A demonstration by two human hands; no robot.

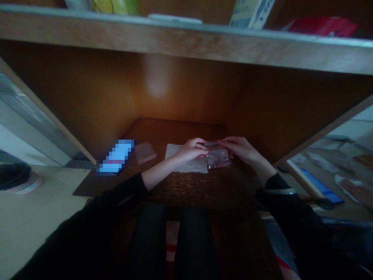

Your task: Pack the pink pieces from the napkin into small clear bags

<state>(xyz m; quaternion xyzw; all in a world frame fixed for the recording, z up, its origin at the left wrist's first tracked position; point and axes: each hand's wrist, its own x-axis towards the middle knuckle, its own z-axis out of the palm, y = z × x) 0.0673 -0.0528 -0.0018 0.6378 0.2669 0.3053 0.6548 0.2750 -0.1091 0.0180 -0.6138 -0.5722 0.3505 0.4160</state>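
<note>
Clear zip bag (218, 154) (reddish contents (216, 159)): left hand (190, 151), right hand (237, 148) fingers clamped on top.

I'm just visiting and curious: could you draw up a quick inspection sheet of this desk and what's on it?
Surface: dark wooden desk, grain showing.
Job's things: clear zip bag with reddish contents.
Clutter: white paper sheet, second clear bag, blurred blue object.
Grips: left grip and right grip both pinch the bag's top edge.
Cables: nothing seen.
Surroundings: shelf board overhead, red package on it.
</note>
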